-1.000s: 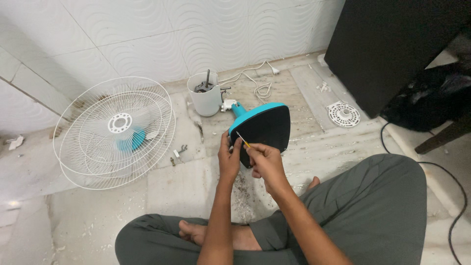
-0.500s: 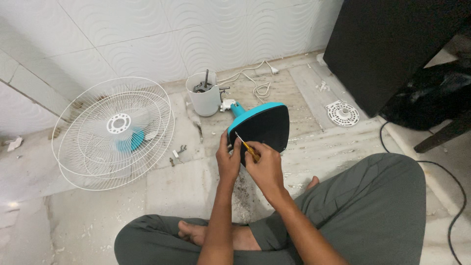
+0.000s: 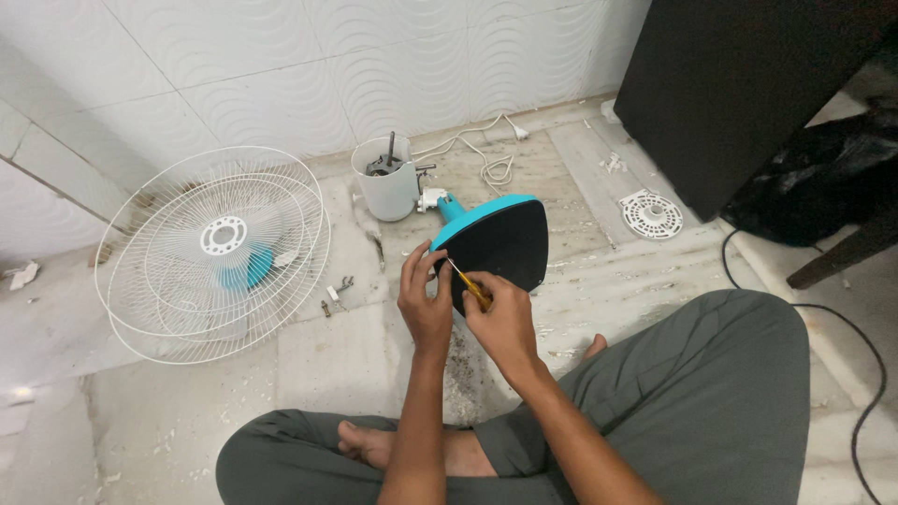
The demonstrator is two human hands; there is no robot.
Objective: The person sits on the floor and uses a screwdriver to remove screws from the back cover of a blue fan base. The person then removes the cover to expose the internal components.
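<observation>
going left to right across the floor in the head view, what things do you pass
white fan grille → small screws → white motor housing → blue fan base → round white plate → black cable

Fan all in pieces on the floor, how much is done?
Done: the wire guards lie off by the wall, and the white motor housing stands apart. In hand: the right hand puts a yellow screwdriver to the blue base, steadied by the left hand. Left: the base looks unopened.

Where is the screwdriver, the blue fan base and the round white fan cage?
screwdriver (image 3: pixel 472 289), head view, yellow handle.
blue fan base (image 3: pixel 500 243), head view, dark underside.
white fan cage (image 3: pixel 223 237), head view, centre hub.
</observation>
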